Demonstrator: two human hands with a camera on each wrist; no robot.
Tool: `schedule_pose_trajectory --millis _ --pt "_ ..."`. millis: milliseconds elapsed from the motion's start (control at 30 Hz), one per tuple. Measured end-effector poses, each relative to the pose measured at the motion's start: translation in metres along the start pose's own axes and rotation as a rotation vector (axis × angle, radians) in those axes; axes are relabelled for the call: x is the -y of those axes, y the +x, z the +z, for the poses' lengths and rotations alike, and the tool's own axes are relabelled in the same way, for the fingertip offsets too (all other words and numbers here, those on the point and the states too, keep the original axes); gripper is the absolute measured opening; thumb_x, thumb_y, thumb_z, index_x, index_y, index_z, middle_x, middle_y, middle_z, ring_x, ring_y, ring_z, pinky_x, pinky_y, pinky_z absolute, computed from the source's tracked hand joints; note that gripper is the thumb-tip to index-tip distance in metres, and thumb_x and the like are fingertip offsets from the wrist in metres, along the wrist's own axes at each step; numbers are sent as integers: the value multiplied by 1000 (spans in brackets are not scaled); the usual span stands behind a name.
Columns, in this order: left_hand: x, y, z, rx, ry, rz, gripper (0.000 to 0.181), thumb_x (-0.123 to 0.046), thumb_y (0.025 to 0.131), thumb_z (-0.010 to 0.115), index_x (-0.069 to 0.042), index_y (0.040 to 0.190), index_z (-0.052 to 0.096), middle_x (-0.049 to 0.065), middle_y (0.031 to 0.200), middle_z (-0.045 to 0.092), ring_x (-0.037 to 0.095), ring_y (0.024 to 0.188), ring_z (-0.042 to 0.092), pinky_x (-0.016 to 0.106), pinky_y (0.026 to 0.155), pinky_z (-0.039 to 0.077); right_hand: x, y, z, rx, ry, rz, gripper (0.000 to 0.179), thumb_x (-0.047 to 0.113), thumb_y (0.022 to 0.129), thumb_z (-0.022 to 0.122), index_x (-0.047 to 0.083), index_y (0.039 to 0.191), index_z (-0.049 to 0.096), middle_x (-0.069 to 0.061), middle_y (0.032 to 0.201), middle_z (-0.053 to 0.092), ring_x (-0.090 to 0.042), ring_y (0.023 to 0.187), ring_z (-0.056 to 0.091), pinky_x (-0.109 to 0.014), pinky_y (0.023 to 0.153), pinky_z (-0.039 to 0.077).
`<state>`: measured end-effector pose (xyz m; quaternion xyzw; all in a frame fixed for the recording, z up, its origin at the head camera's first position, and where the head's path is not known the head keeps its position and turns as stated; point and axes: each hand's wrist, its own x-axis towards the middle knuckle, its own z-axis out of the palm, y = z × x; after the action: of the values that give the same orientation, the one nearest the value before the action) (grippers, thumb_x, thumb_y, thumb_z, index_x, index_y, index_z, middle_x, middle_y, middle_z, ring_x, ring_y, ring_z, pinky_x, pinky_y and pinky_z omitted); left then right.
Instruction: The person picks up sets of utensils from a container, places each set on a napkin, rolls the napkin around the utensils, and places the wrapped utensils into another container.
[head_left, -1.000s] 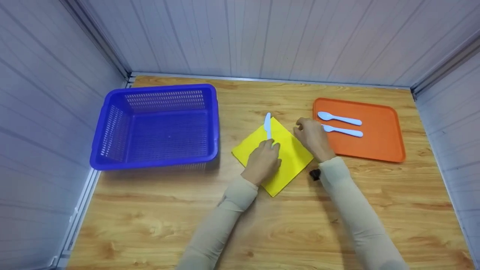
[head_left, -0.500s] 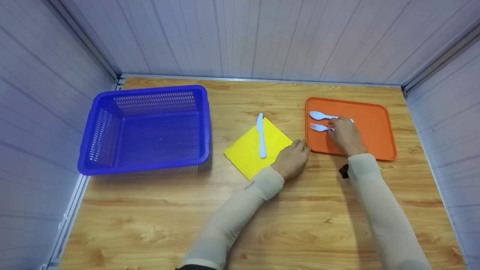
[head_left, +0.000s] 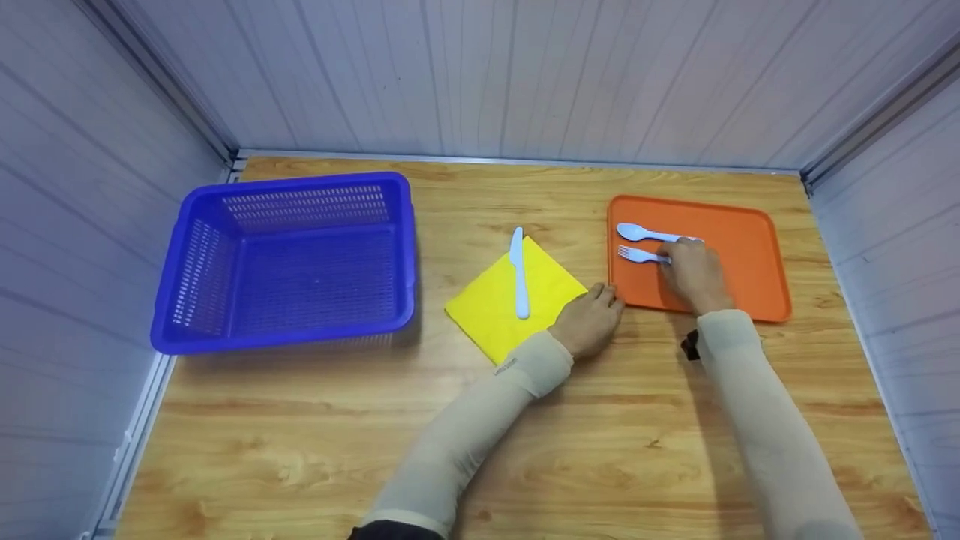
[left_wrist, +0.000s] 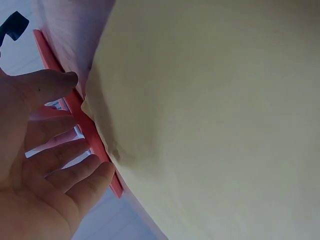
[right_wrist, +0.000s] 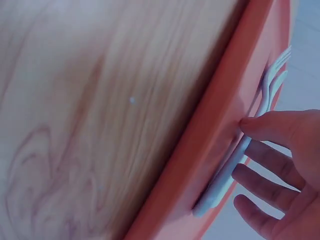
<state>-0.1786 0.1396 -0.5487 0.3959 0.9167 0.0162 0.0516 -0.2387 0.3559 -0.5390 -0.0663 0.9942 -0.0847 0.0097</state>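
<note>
On the orange tray lie a pale spoon and a pale fork, side by side. My right hand is over the tray and pinches the fork's handle, thumb on one side and index finger on the other in the right wrist view. Extended fingers of my left hand touch the tray's near left corner; in the left wrist view they lie along the red-looking rim. A pale knife rests on a folded yellow napkin, its tip past the upper edge. My left wrist covers the napkin's lower right side.
A blue perforated basket stands at the left of the wooden table. Pale panel walls enclose the table at the back and on both sides.
My left hand has let go of the knife, leaving it on the napkin, and moved right to the tray's corner. My right hand has moved right onto the fork. The view shifted slightly.
</note>
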Motion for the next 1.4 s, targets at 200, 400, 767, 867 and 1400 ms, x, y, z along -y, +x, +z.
schedule_pose_trajectory --millis 200,400,767,867,1400 --pt "17 -22 -4 -53 -77 -9 44 -21 102 50 -4 143 52 16 148 47 29 137 45 31 114 31 29 3 -9 -98 41 -8 17 5 94 68 -2 109 71 -25 98 66 -46 88 63 -64 72 50" --pt "47 -63 -14 -120 -107 -111 44 -26 98 62 -2 134 59 17 143 52 29 133 49 33 110 38 74 9 -15 -94 190 11 14 5 94 65 -5 102 70 -23 95 65 -37 82 61 -51 69 52" --pt "83 -132 1 -164 -197 -336 45 -22 93 69 5 128 62 26 134 55 40 122 53 45 96 51 147 23 11 11 417 128 21 16 95 65 -2 102 71 -15 93 70 -23 73 64 -34 62 54" --pt "85 -139 5 -126 -216 -370 44 -23 94 68 5 128 61 27 135 53 41 122 53 46 93 53 161 27 19 63 450 173 19 17 95 64 0 101 70 -12 90 68 -20 70 62 -29 58 51" --pt "89 -150 11 -45 -248 -424 46 -24 95 67 4 130 58 25 142 46 41 128 45 43 96 51 193 28 45 50 426 142 19 13 88 64 3 72 63 -1 60 54 -11 49 50 -24 44 40"
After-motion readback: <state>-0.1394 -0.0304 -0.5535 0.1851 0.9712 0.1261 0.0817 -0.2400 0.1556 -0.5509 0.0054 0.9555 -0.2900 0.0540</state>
